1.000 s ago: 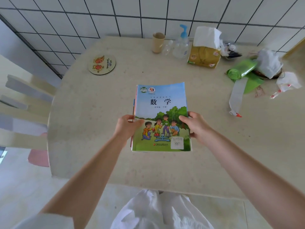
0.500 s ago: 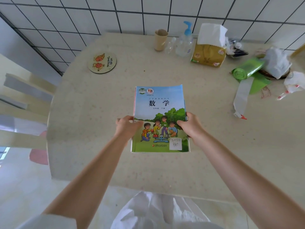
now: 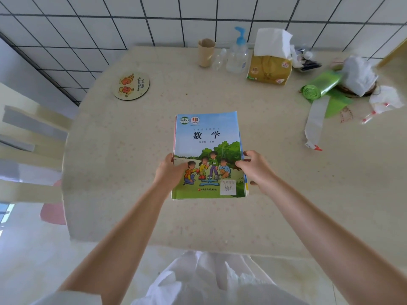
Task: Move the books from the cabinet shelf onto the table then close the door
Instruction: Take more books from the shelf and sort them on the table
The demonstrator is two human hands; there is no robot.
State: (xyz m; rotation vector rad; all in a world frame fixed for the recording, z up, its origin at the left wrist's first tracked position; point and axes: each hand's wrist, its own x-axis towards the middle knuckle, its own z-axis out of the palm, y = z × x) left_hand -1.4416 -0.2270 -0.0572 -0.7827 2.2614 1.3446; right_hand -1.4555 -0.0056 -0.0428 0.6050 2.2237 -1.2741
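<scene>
Blue-covered books (image 3: 208, 155) lie stacked mid-table (image 3: 132, 172), flat between my outstretched arms; my left hand (image 3: 169, 171) clasps their left edge, my right hand (image 3: 256, 170) pinches the right edge, thumbs on top.

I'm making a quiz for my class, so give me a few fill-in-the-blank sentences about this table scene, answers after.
1. The stack of books is held by ____ hands, the left hand and the right hand.
2. The pump on the clear bottle is coloured ____.
3. The roll of bags near the table's right side is coloured ____.
4. The round coaster lies to the ____ of the books.

Answers: two; blue; green; left
</scene>
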